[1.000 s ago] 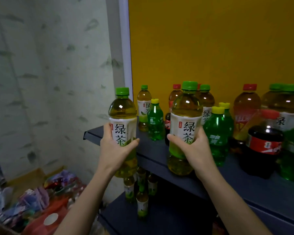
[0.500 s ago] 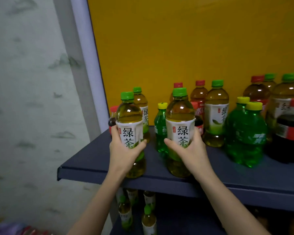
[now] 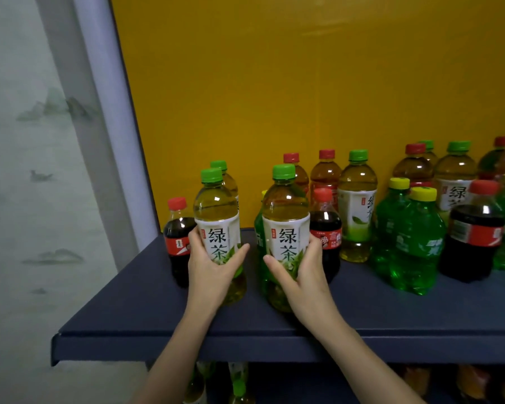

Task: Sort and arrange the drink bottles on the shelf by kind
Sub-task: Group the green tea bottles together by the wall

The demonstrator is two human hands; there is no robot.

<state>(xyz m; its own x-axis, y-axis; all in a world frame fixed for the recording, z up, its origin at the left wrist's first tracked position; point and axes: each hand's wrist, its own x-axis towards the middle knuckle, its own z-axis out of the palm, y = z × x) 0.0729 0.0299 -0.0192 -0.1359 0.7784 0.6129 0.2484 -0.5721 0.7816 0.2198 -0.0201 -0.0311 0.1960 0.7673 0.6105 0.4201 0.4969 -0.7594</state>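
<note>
Two green tea bottles are in our hands: the left hand [image 3: 209,266] wraps the label of the left tea bottle [image 3: 216,217], and the right hand [image 3: 299,269] wraps the right tea bottle [image 3: 286,220]. Both stand upright near the front of the dark shelf [image 3: 129,310]; we cannot tell whether their bases touch it.

The crowding is the danger. A small cola bottle [image 3: 177,237] stands just beside our left knuckles, a second cola bottle [image 3: 325,225] sits just behind the right fingers, and a green soda bottle [image 3: 258,228] is close behind the right tea bottle. We judge a sideways push could topple one and start a row falling. Set too near the front edge, a tea bottle could tip off.
</note>
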